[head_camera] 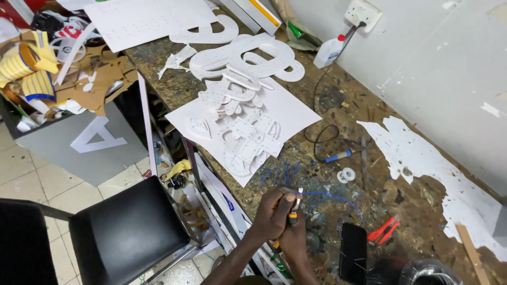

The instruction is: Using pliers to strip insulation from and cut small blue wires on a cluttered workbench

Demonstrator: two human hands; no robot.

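Note:
My left hand (268,215) and my right hand (296,240) are pressed together at the near edge of the workbench (338,100). Both are closed around a small hand tool (293,210) with a yellow-orange grip and a pale tip pointing away from me. A thin blue wire (332,196) curves across the bench from the hands toward the right. Which hand pinches the wire I cannot tell. Just beyond the hands lies a white sheet (290,113) carrying a heap of white cut-out letter shapes (240,132).
A black phone (353,252) and red-handled cutters (384,230) lie right of my hands. Farther back are a blue-tipped pen (338,156), a small white tape roll (346,174), a black cable (322,134), a white bottle (328,51). A black stool (127,227) stands left.

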